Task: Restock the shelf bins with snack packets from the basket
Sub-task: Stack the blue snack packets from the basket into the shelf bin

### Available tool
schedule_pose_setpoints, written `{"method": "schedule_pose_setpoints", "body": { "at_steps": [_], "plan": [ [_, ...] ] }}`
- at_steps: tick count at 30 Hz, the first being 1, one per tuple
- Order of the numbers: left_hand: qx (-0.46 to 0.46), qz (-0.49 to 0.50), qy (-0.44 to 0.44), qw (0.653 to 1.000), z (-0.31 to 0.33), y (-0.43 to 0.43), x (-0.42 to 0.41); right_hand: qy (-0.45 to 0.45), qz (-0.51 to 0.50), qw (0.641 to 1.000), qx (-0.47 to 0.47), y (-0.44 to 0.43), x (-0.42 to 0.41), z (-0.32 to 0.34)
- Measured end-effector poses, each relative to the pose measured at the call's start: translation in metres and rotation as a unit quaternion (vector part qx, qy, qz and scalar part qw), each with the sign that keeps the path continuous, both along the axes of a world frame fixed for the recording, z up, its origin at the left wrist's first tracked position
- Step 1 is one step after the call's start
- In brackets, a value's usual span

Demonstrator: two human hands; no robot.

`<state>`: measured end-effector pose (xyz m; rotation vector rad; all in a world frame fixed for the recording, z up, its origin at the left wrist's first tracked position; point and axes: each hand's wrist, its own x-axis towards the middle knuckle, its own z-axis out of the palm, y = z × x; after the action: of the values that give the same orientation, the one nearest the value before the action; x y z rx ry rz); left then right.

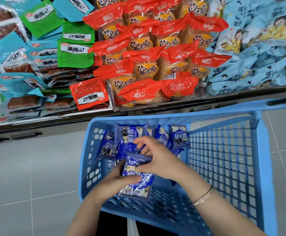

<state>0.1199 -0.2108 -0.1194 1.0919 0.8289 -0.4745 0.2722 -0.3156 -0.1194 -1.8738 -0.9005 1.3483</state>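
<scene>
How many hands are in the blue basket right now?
2. The left hand grips the lower part of a blue packet inside the basket. The right hand, with a bangle on its wrist, pinches the same packet's top.

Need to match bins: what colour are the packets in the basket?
The crinkly plastic snack packets are dark blue with white lettering; head view.
</scene>
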Motion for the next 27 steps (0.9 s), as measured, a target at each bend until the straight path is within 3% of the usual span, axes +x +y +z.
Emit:
{"method": "schedule_pose_setpoints", "body": {
  "at_steps": [4, 6, 9, 12, 15, 19, 24, 27],
  "plan": [
    [0.022, 0.079, 0.008, 0.997, 0.003, 0.012, -0.015, 0.074, -0.225, 0.971, 0.012, -0.011, 0.000, -0.024],
    [0.030, 0.161, 0.022, 0.986, 0.007, 0.021, -0.029, 0.110, -0.392, 0.912, -0.053, -0.024, 0.006, -0.047],
    [0.055, 0.269, 0.025, 0.961, 0.011, 0.034, -0.056, 0.217, -0.543, 0.782, -0.214, -0.038, 0.011, -0.080],
    [0.060, 0.297, 0.016, 0.953, 0.014, 0.037, -0.075, 0.321, -0.559, 0.709, -0.288, -0.036, 0.007, -0.099],
    [0.053, 0.288, 0.020, 0.956, 0.012, 0.033, -0.079, 0.385, -0.587, 0.665, -0.255, -0.017, 0.005, -0.105],
    [0.041, 0.291, 0.015, 0.956, 0.008, 0.029, -0.076, 0.356, -0.631, 0.649, -0.233, -0.001, 0.003, -0.110],
    [0.035, 0.299, 0.015, 0.953, 0.005, 0.028, -0.077, 0.373, -0.707, 0.583, -0.147, -0.015, 0.006, -0.101],
    [0.029, 0.321, 0.028, 0.946, 0.012, 0.023, -0.071, 0.379, -0.698, 0.591, -0.146, -0.038, 0.006, -0.076]
  ]
}}
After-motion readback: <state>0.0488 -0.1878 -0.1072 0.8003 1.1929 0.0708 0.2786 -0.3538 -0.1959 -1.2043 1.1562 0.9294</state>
